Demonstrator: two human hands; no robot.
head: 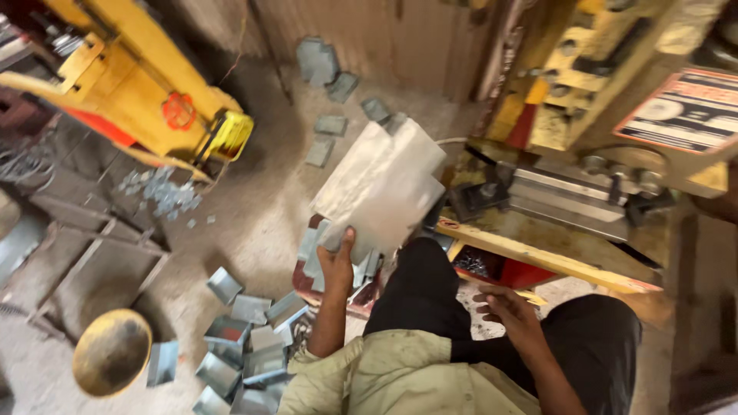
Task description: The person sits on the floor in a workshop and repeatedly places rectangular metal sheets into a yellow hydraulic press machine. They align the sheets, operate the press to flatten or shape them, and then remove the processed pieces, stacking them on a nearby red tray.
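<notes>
My left hand (336, 265) grips the near edge of a flat grey metal sheet (382, 184) and holds it up, tilted, over a red box (327, 286) of bent metal pieces. My right hand (511, 311) is free, fingers spread, hovering over my right knee in black trousers, close to the front of a yellow press machine (584, 123). Beside the right hand, under the press table, sits a red tray (492, 269) with small dark scraps.
Several bent grey metal pieces (246, 346) lie piled on the dirt floor at lower left, with more flat blanks (330, 92) farther off. A round yellow pan (111, 352) stands at the left. Another yellow machine (131, 84) fills the upper left.
</notes>
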